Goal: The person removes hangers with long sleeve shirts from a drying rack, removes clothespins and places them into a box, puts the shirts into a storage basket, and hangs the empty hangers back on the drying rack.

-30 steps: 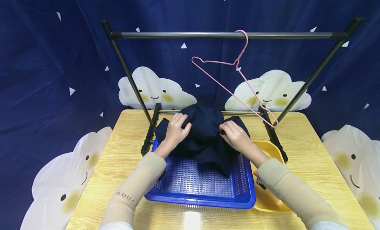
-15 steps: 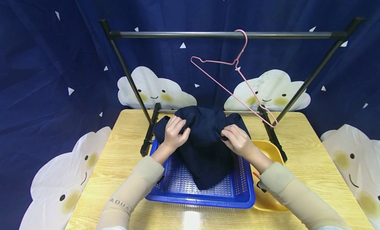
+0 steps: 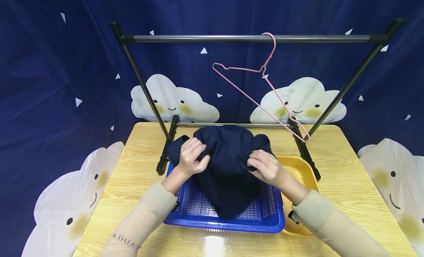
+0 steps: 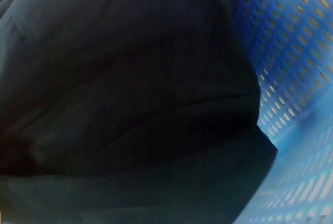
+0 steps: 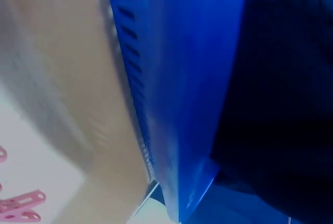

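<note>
A dark navy garment point(image 3: 232, 154) is bunched between my hands, its lower end hanging in a point into the blue perforated basket point(image 3: 223, 226). My left hand point(image 3: 192, 157) grips the cloth on its left side, fingers curled. On the right side my right hand point(image 3: 267, 168) pinches another part of it between thumb and fingers. In the left wrist view the dark cloth point(image 4: 140, 94) fills most of the picture, beside the basket's perforated wall point(image 4: 296, 37). The right wrist view shows the basket's rim point(image 5: 192, 78) and dark cloth point(image 5: 281, 89); neither wrist view shows fingers clearly.
A pink hanger point(image 3: 245, 69) hangs from the black rack's bar point(image 3: 185, 38), behind and above the hands. Right of the blue basket stands a yellow basket point(image 3: 299, 166), partly under my right forearm. Pink clothespins point(image 5: 23, 203) show in the right wrist view.
Both hands have come slightly lower and nearer, holding the garment. Its hanging end has dropped further toward the basket's front, and its top edge sits lower than before.
</note>
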Tool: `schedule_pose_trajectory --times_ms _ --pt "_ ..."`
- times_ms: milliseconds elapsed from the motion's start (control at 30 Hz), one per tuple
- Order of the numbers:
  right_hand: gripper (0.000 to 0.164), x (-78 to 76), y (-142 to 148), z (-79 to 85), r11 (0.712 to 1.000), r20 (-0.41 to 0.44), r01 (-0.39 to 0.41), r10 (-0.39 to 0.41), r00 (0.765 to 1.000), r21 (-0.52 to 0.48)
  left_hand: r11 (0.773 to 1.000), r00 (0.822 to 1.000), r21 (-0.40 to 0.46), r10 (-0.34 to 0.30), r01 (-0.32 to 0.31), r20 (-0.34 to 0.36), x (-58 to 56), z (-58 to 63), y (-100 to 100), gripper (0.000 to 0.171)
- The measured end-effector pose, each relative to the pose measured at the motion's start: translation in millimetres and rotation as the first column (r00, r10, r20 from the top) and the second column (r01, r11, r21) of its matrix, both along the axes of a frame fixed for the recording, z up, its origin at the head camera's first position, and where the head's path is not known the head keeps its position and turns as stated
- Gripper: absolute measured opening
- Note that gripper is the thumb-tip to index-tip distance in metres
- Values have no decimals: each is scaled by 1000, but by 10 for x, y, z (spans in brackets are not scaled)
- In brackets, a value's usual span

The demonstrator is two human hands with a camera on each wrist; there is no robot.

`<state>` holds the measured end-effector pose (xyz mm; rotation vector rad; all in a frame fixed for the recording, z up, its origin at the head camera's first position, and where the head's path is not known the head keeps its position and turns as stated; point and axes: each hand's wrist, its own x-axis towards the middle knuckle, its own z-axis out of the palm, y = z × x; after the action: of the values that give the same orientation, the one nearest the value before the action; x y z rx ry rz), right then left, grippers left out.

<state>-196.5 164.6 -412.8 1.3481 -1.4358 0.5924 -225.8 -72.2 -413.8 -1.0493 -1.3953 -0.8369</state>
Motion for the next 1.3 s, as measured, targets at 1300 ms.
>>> schedule_pose_trajectory --times_ms 1300 --pt "27 126 108 -434 982 742 -98 -55 669 160 802 693 -585 355 120 628 129 -222 -87 6"
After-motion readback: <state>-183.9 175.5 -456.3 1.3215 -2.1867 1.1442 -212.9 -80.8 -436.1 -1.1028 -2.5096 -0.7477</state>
